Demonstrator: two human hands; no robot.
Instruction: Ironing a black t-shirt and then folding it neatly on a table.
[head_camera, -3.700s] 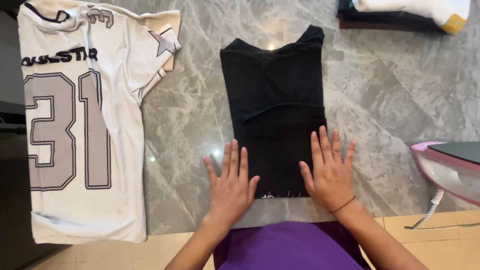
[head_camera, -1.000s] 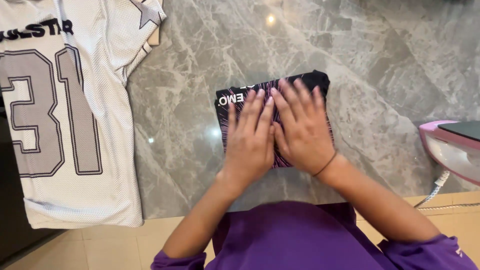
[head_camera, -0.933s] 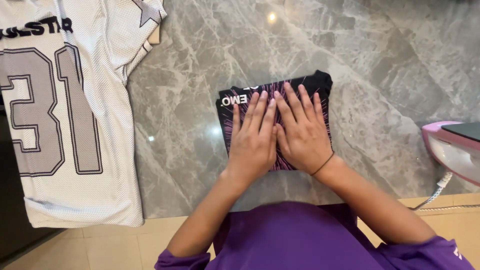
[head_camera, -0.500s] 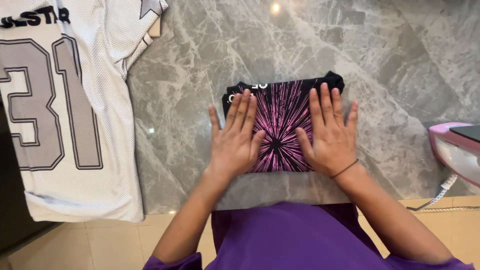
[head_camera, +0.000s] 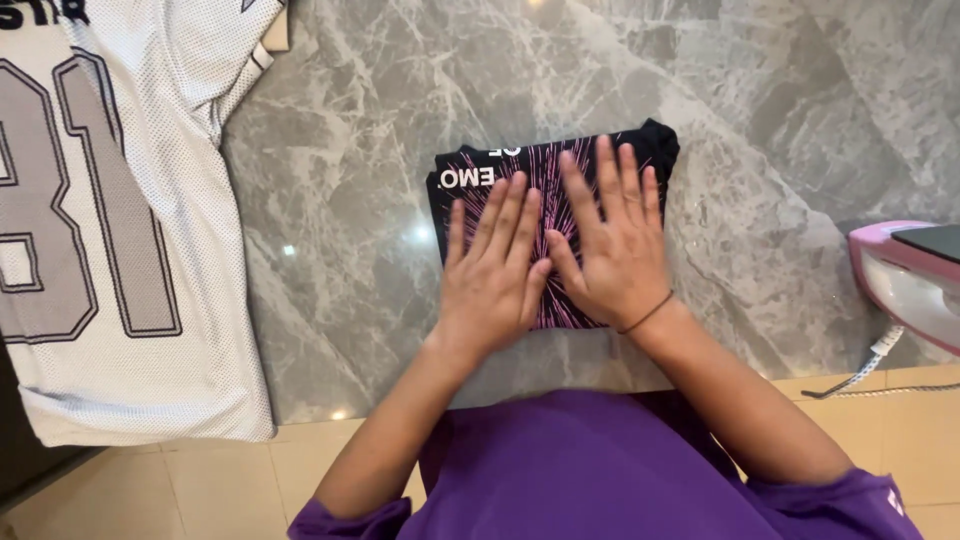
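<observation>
Nearest you, at the table's (head_camera: 700, 120) front edge, your left hand (head_camera: 492, 277) and right hand (head_camera: 608, 250) have slid back together from the outer edges and now lie side by side, fingers flat and outstretched, gripping nothing. Beneath them the folded black shirt (head_camera: 470, 172) with its pink burst print sits pressed into a compact rectangle, so the fold looks smoothed. Farther left lies the white mesh jersey (head_camera: 120, 230); at right, a pink iron (head_camera: 905, 285).
</observation>
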